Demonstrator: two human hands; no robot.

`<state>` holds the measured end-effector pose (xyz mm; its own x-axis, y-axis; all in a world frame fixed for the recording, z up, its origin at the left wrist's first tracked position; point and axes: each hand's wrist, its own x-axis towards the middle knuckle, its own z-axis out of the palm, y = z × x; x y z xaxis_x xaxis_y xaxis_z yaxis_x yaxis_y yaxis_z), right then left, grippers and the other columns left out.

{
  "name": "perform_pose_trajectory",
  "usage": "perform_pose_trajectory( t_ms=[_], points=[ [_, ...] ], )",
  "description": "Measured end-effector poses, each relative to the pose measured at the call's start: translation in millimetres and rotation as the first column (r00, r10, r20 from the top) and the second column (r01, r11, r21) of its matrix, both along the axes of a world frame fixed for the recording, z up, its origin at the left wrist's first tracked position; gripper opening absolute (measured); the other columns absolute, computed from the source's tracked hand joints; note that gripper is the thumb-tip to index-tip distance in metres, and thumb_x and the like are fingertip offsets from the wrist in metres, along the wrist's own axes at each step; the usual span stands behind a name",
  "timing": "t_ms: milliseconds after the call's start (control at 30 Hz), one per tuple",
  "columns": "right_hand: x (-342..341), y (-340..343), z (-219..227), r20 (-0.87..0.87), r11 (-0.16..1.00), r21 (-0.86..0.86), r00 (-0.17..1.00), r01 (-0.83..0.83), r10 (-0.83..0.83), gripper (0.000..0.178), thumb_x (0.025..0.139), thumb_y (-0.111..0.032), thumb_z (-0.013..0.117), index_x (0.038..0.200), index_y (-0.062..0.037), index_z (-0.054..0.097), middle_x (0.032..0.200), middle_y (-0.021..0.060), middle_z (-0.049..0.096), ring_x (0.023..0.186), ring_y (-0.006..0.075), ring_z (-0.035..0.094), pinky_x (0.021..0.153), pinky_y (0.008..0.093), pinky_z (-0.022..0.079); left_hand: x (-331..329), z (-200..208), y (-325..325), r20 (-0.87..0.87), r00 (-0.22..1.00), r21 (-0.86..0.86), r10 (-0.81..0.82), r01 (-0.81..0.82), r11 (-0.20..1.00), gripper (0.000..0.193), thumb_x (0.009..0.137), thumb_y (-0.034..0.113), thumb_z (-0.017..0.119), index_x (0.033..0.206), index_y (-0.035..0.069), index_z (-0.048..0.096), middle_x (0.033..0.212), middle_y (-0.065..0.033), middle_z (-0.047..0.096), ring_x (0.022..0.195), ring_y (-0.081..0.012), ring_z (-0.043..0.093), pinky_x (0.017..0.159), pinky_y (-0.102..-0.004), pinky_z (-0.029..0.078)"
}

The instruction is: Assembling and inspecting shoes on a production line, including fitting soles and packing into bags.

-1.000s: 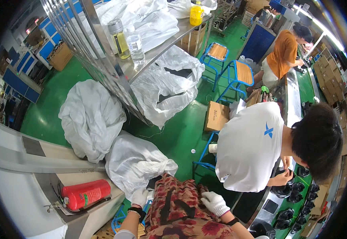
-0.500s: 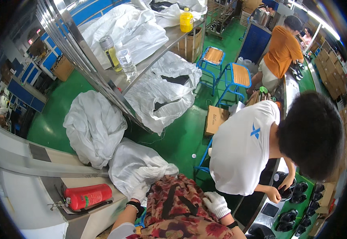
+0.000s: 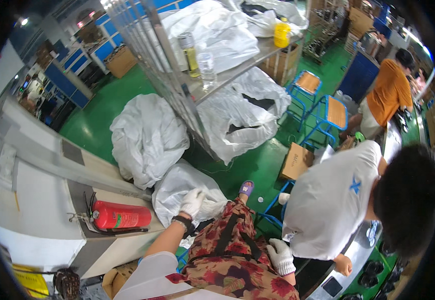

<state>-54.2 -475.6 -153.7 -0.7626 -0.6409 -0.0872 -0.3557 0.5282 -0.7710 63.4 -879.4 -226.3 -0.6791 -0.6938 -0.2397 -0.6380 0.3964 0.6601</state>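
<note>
My left hand (image 3: 192, 202), in a white knit glove, reaches forward over the smaller white sack (image 3: 170, 187). Its fingers are bunched together at the sack's fabric and appear to hold it. Something dark (image 3: 203, 227) shows just below that wrist, by the sack's near side; what it is I cannot make out. On the right side of my lap lies my right hand (image 3: 281, 256), also gloved, its fingers loosely extended and nothing in them. A red-flowered dark apron or skirt (image 3: 222, 255) covers my legs. One foot in a purple sandal (image 3: 246, 188) shows beyond it.
A bigger white sack (image 3: 150, 140) stands by the metal rack (image 3: 192, 100), which bears bottles and sacks. To the left is a red fire extinguisher (image 3: 125, 216). At right a co-worker in a white shirt (image 3: 327, 200) sits near a cardboard box (image 3: 296, 161) and blue stools (image 3: 335, 112).
My left hand has moved forward and up over the smaller sack. My view has shifted, and my foot in the purple sandal now shows. My right hand stays on my lap.
</note>
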Motion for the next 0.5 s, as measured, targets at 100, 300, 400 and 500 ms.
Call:
perform_pose_trajectory(
  t_ms=[100, 300, 400, 500],
  points=[
    [-15, -10, 0, -0.019, 1.000, 0.001, 0.999, -0.031, 0.031, 0.025, 0.084, -0.017, 0.070, 0.104, -0.0027, 0.069, 0.098, 0.0173, 0.070, 0.092, 0.0354, 0.067, 0.081, 0.0413, 0.054, -39, 10, -10, -0.074, 0.997, -0.060, 0.023, -0.027, 0.998, 0.043, 0.094, 0.035, 0.055, 0.118, 0.001, 0.064, 0.120, -0.0226, 0.065, 0.115, -0.0386, 0.059, 0.099, -0.0441, 0.046],
    [-67, -68, 15, 0.057, 0.997, 0.010, 0.996, 0.073, -0.074, 0.022, 0.085, -0.011, 0.070, 0.103, 0.0020, 0.070, 0.100, 0.0189, 0.071, 0.093, 0.0315, 0.068, 0.085, 0.0375, 0.053, -78, 9, -47, -0.051, 0.996, -0.004, 0.069, -0.069, 0.998, 0.043, 0.093, 0.037, 0.057, 0.118, 0.002, 0.064, 0.118, -0.0224, 0.065, 0.114, -0.0388, 0.059, 0.098, -0.0448, 0.046],
    [-108, -136, 34, 0.069, 0.997, -0.082, 0.998, 0.014, -0.008, 0.023, 0.087, -0.009, 0.067, 0.106, 0.0042, 0.068, 0.101, 0.0154, 0.071, 0.094, 0.0268, 0.068, 0.086, 0.0361, 0.053, -91, 1, -77, -0.031, 0.996, 0.097, 0.083, -0.080, 0.992, 0.042, 0.093, 0.035, 0.058, 0.117, 0.001, 0.063, 0.115, -0.0212, 0.066, 0.111, -0.0382, 0.060, 0.096, -0.0431, 0.047],
    [-155, -232, 74, 0.015, 0.974, -0.222, 0.999, -0.047, 0.052, 0.026, 0.086, -0.006, 0.067, 0.110, 0.0042, 0.063, 0.096, 0.0147, 0.066, 0.089, 0.0243, 0.064, 0.082, 0.0353, 0.052, -107, 13, -111, -0.044, 0.991, 0.073, 0.130, -0.126, 0.989, 0.044, 0.093, 0.039, 0.056, 0.118, 0.004, 0.064, 0.115, -0.0220, 0.065, 0.112, -0.0393, 0.060, 0.095, -0.0458, 0.047]
  ],
)
